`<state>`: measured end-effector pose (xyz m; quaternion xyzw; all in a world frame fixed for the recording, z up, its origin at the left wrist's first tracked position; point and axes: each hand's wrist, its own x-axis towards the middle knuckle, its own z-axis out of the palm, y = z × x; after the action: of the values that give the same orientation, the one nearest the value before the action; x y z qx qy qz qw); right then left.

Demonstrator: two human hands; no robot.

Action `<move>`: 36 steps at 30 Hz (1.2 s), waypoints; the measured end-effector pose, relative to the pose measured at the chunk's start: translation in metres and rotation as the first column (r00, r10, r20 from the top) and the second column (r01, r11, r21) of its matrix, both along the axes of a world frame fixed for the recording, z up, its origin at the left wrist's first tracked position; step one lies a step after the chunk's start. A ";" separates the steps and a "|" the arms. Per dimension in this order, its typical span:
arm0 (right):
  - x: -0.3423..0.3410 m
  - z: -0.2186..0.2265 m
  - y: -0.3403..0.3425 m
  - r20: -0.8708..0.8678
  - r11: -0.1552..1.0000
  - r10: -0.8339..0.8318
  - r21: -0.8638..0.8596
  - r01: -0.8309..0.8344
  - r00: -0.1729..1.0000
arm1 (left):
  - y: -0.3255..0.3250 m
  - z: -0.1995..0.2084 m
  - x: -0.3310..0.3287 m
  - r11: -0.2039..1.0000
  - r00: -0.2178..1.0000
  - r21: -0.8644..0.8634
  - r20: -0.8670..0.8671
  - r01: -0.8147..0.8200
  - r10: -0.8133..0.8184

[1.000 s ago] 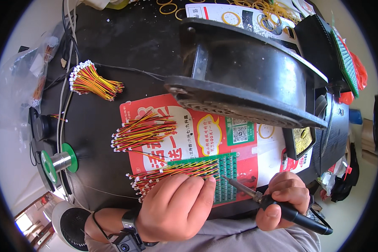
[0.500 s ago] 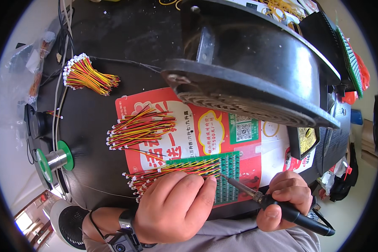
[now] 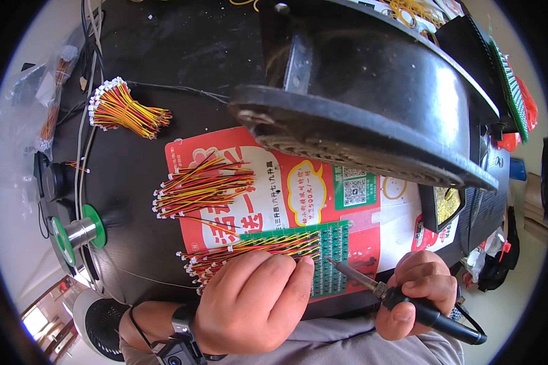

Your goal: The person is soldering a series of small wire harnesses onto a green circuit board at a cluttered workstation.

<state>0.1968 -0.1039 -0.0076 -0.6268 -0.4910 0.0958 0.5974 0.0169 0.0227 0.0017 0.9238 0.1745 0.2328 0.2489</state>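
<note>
My right hand (image 3: 420, 293) grips a soldering iron (image 3: 432, 315) by its black handle. The iron's tip points left over the green circuit board (image 3: 332, 252), just right of a row of wire ends. My left hand (image 3: 256, 298) is closed and rests over the board's left part, its fingertips close to those wire ends; whatever they pinch is hidden. Red, yellow and black wires (image 3: 268, 244) with white connectors lie across the board and stick out left from under this hand. More loose wires (image 3: 207, 188) lie on the red printed sheet (image 3: 362, 255) beyond.
A large black fan (image 3: 359, 79) stands over the far right of the sheet. At left are a tied wire bundle (image 3: 128, 106) and a solder spool (image 3: 79, 233) with a thin strand running toward my left hand. A tray of yellow cleaning material (image 3: 448, 207) sits at right.
My right hand has drawn the soldering iron slightly right and nearer to me, so its tip is farther from the wire ends. My left hand stays almost in place.
</note>
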 end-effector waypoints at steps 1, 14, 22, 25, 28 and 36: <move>0.000 0.000 -0.001 -0.005 1.000 -0.003 -0.002 0.003 1.000 | 0.000 0.000 0.000 1.000 1.000 0.000 0.000 0.001 -0.001; 0.001 0.001 0.000 0.024 0.999 0.034 -0.017 -0.034 0.999 | -0.003 0.005 0.000 0.999 1.000 0.032 -0.029 -0.006 0.007; 0.001 0.001 0.002 0.045 0.999 0.032 -0.023 -0.031 0.998 | -0.006 0.002 -0.001 0.999 0.999 0.046 -0.050 -0.020 0.023; 0.002 0.002 0.002 0.043 0.996 0.075 -0.049 -0.073 0.996 | -0.006 0.002 -0.001 0.998 0.999 0.059 -0.044 -0.016 0.018; 0.003 0.003 0.001 0.037 0.996 0.080 -0.051 -0.078 0.996 | -0.007 0.004 0.000 0.997 0.999 0.075 -0.046 -0.025 0.029; -0.001 0.002 0.001 -0.018 1.000 -0.013 -0.016 0.012 1.000 | -0.008 0.001 0.000 0.998 0.999 0.058 -0.035 -0.033 0.035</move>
<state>0.1955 -0.1030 -0.0060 -0.6337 -0.4807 0.1019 0.5975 0.0173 0.0150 0.0027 0.9314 0.1880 0.2253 0.2152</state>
